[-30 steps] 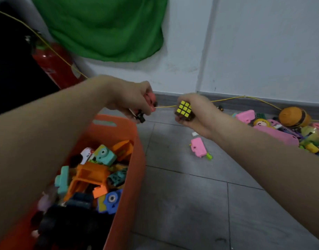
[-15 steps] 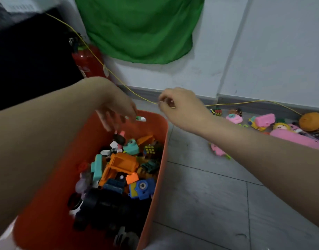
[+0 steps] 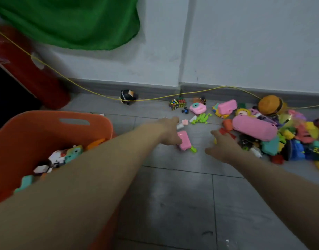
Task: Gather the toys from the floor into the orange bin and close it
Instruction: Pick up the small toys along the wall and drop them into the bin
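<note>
1. Grey tiled floor (image 3: 173, 204) runs under everything; white wall w/ grey skirting behind it.
2. Green cloth (image 3: 70, 22) hangs on the wall, upper left.
3. Orange plastic bin w/ slot handle (image 3: 46, 127) sits at my left, open, no lid on it; part full of mixed toys, my left forearm crossing over its near corner.
4. Red cylinder (image 3: 30, 74) leans by the wall behind the bin; thin yellow cord (image 3: 155, 100) sags across the skirting and along the floor.
5. Heap of coloured plastic toys (image 3: 290, 141) lies on the floor at right, well apart from the bin; long pink rounded case (image 3: 254, 129) on top, orange-brown round plush (image 3: 270, 105) behind it by the wall.
6. My left hand (image 3: 170, 132) reaches out low over the floor, palm down, on the flat pink block toy w/ green tip (image 3: 184, 141); whether fingers grip it or just touch it, can't tell, blurred.
7. My right hand (image 3: 223, 147) is spread, fingers loose and holding nothing, at the near edge of the heap by a small red piece (image 3: 225, 132).
8. Two small twisty cubes (image 3: 177, 103) sit side by side near the skirting; small pink camera toy (image 3: 198, 108) and green frog-like figure (image 3: 202, 118) just right of them.
9. Small black-and-orange round toy (image 3: 129, 96) sits alone by the skirting, on the cord.
</note>
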`<action>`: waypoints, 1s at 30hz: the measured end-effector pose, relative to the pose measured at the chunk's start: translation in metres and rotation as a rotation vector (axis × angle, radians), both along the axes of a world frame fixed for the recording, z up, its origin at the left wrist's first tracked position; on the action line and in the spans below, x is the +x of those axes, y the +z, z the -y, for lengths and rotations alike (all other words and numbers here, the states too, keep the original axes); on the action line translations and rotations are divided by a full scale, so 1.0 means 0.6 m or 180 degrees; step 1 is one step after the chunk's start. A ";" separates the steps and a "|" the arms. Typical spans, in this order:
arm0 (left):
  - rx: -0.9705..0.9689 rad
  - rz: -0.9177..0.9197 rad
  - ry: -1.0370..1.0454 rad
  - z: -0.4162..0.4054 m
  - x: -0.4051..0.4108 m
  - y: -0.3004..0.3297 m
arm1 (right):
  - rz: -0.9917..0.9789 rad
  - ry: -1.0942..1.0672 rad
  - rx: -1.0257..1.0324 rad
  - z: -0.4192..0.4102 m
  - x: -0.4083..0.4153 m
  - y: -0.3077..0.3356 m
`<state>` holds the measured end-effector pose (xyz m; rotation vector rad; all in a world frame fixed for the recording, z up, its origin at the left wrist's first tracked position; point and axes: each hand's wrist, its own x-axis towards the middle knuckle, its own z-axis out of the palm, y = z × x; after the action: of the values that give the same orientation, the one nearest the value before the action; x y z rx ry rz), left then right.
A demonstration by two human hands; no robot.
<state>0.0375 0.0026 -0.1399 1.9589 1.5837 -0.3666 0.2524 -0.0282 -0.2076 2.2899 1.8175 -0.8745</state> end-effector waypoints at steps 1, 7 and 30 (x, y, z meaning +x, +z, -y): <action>-0.0096 -0.0036 -0.0002 -0.001 0.011 -0.026 | 0.0068 0.0054 0.0043 -0.003 0.007 -0.007; 0.0087 -0.0193 -0.0425 0.013 0.060 -0.105 | 0.0044 0.0178 0.0449 -0.018 0.031 -0.047; 0.0741 -0.0935 -0.1338 0.029 0.098 -0.149 | 0.0441 0.0679 0.0625 0.000 0.026 -0.062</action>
<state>0.0965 -0.0151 -0.2292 2.5196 1.4248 -0.6912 0.2678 -0.0283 -0.2448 2.1446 2.1165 -0.5139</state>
